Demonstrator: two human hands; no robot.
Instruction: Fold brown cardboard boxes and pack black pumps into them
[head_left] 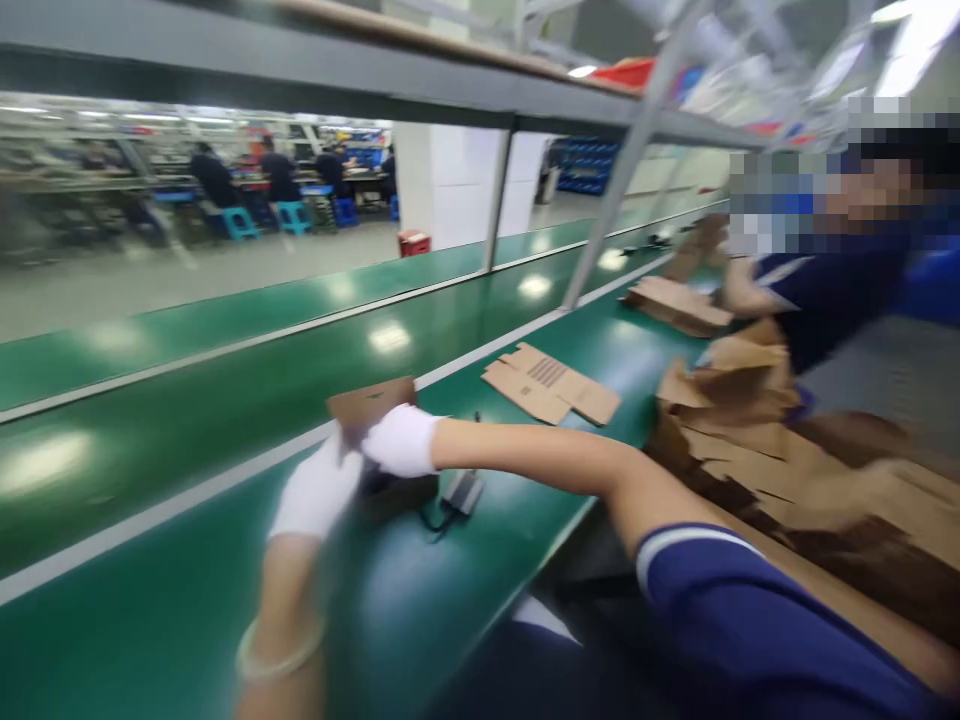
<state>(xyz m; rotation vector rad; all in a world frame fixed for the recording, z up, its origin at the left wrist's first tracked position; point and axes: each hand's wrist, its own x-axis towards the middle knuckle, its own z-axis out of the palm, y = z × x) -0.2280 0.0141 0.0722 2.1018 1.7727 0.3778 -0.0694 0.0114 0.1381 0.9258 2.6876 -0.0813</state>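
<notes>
Seemingly closing small carton [371,403].
Gripped on top by curled right hand [401,441]; touched by blurred left hand [318,492], grip untellable. Calls for steadying, adapter [462,490] just beside.

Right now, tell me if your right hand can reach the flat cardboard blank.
Probably yes: the right hand is on the small box, and the flat cardboard blank lies on open green surface nearby, nothing between them.

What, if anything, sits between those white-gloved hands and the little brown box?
Nothing visible. The right hand grips the small brown box on the green belt, and the blurred left hand meets its near side. A dark adapter with a cable lies beside the box, to the right, not between.
</notes>
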